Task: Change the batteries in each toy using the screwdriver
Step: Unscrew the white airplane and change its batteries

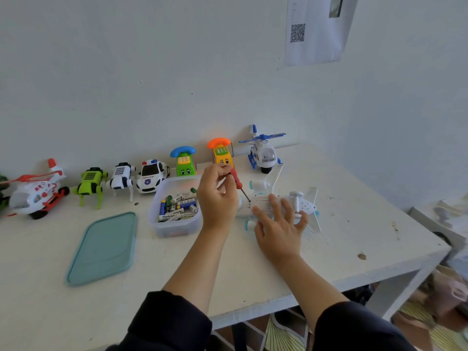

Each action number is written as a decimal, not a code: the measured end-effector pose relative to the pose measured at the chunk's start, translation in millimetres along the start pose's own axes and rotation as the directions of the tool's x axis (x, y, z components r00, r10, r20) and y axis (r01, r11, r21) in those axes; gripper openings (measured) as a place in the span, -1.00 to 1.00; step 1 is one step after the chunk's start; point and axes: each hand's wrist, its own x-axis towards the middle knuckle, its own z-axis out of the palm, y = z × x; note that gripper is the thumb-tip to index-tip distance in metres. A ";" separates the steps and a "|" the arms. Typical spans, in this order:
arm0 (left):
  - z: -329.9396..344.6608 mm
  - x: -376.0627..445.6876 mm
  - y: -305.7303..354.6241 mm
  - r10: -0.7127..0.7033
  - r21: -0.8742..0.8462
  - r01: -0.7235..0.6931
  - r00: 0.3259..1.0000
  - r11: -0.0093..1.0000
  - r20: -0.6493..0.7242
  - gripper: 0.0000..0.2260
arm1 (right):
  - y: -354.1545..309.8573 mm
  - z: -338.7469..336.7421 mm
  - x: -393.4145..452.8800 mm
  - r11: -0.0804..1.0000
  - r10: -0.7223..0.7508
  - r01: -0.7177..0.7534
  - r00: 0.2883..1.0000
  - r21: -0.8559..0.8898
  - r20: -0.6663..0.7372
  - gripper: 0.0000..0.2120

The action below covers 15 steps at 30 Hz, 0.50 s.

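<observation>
A white toy airplane (302,201) lies belly up on the white table (354,236). My left hand (217,198) pinches the red-handled screwdriver (236,179), whose tip points down onto the plane's underside near the battery cover. My right hand (278,224) rests flat on the plane's body with fingers spread, holding it steady. A clear tub (174,226) with several batteries stands just left of my left hand.
Its teal lid (103,248) lies to the left. Along the wall stand a red helicopter (35,193), green robot dog (90,184), white robot dog (122,177), police car (150,176), green phone (184,160), yellow phone (221,152) and blue helicopter (263,152). The table's edge is near right.
</observation>
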 end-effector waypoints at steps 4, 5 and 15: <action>5.0 1.9 0.8 -0.001 -0.006 0.001 1.000 1.000 -0.013 -0.84 | -0.8 -0.2 0.3 1.000 0.011 -0.011 1.000 0.019 -0.017 -0.62; 6.2 1.8 1.6 0.021 0.030 -0.020 1.000 0.999 -0.017 -0.81 | -1.1 0.1 0.1 1.000 0.012 -0.011 1.000 0.018 -0.022 -0.62; -9.3 -4.3 -15.4 -0.062 0.228 0.030 0.989 0.973 0.132 -0.79 | 0.2 1.1 0.2 1.000 0.013 -0.012 1.000 0.017 -0.010 -0.61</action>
